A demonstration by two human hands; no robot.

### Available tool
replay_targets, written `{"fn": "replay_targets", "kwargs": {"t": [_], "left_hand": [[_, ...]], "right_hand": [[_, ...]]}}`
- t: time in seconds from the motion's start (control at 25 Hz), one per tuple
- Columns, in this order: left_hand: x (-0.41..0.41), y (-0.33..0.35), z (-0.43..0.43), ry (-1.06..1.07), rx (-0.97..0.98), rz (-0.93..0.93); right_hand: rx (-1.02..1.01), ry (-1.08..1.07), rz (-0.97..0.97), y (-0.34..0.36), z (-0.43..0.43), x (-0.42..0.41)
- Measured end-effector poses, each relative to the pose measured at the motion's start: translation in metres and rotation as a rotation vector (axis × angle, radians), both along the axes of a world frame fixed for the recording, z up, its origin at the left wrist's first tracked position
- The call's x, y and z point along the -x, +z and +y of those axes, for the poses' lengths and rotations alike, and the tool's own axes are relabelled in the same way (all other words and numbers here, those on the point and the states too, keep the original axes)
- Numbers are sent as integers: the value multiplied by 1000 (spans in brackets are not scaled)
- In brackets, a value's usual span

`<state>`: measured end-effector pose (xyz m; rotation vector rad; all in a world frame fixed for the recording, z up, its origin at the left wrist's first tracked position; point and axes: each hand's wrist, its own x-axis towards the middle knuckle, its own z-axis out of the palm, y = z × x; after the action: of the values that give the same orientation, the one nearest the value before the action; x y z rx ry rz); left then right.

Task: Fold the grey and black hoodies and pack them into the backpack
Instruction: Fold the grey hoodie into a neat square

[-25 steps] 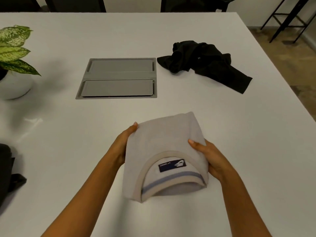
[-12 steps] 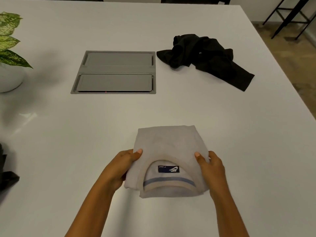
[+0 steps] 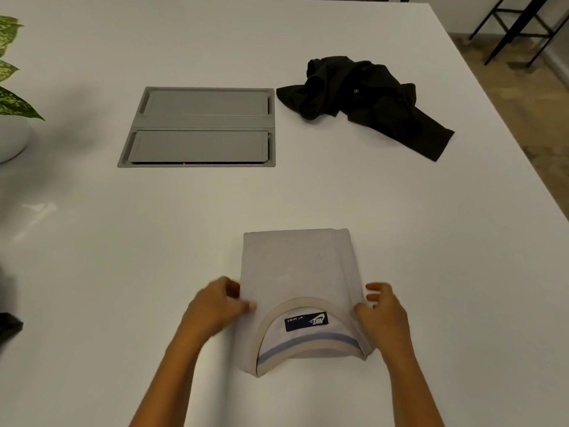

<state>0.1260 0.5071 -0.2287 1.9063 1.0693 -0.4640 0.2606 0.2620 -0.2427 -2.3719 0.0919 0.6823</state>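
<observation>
Both hands flank the folded grey hoodie [image 3: 298, 272], which lies flat on the white tabletop [image 3: 431, 241] close to the near edge, about midway along it. Our left hand [image 3: 215, 303] sits at the garment's left side with its fingers curled and its thumb against the fabric. It is blurred, and we cannot tell whether it pinches the cloth. Our right hand [image 3: 381, 309] rests at the right side with loosely curled fingers that stand just off the fabric, and only the thumb touches it beside the collar. The collar opening faces us and shows a navy label [image 3: 306, 322] inside.

The black hoodie [image 3: 366, 100] lies crumpled and unfolded toward the far right corner, well apart from the grey one. Just to its left, a grey two-flap hatch [image 3: 200, 127] is set flush into the tabletop. A potted plant [image 3: 12, 103] in a white pot [image 3: 12, 140] stands at the left edge. A dark object [image 3: 9, 328] shows lower on that edge, cut off by the frame and too little seen to name. A black metal frame [image 3: 523, 26] stands on the floor beyond the far right corner.
</observation>
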Motion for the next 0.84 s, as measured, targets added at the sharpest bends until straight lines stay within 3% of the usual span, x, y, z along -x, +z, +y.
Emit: {"fn": "replay_targets", "kwargs": {"t": [0.12, 0.2, 0.44, 0.64, 0.84], "left_hand": [[-38, 7, 22, 341, 33, -259], [-67, 1, 32, 432, 1, -252], [-101, -30, 32, 389, -181, -79], [-93, -37, 17, 559, -407, -162], [-83, -39, -5, 346, -674, -305]], "right_hand": [[-115, -131, -78, 14, 32, -30], [-128, -182, -78, 11, 57, -51], [-38, -228, -97, -20, 98, -79], [-72, -383, -220, -32, 84, -74], [-17, -291, -275, -36, 82, -69]]}}
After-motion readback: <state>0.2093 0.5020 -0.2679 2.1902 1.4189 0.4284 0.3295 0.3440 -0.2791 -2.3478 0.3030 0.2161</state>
